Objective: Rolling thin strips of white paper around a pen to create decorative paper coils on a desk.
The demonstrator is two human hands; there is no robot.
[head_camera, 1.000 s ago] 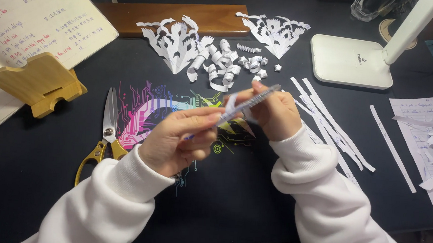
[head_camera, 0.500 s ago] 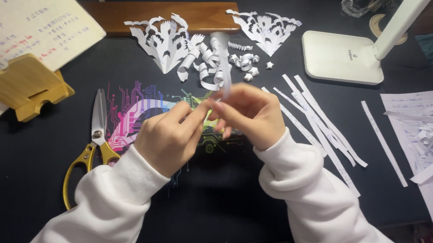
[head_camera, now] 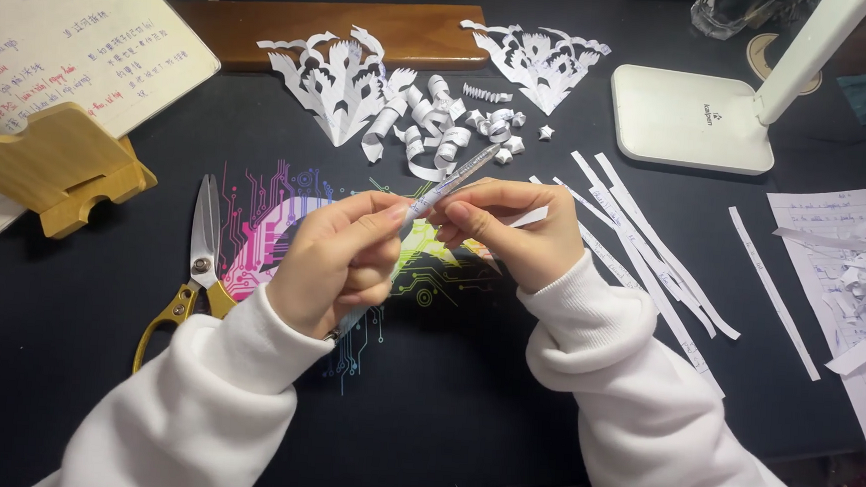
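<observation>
- Pen point(head_camera: 447, 179): a slim, pale stick lying between both hands at the centre of the frame, its long axis running diagonally from lower left to upper right.
- Left hand point(head_camera: 337, 263): closed around the pen's lower half, thumb and forefinger pinching it just left of centre; a short end of the pen pokes out below the palm.
- Right hand point(head_camera: 509, 228): fingers curled, fingertips gripping the pen's middle, right beside the left fingertips. It also seems to pinch a paper strip point(head_camera: 525, 216) against the pen; the exact hold is hidden.
- The pen's free tip points up and right, past both hands, toward the paper curls point(head_camera: 430, 128) in the upper middle.
- Both hands are equally near the pen; the right one sits closer to the free tip.
- Loose strips point(head_camera: 653, 247) lie fanned to the right of the right hand.
- Scissors point(head_camera: 197, 259) with yellow handles lie to the left of the left hand, apart from it.
- Cut paper shapes point(head_camera: 338, 82) rest at the top, a white lamp base point(head_camera: 691, 119) at the upper right.
</observation>
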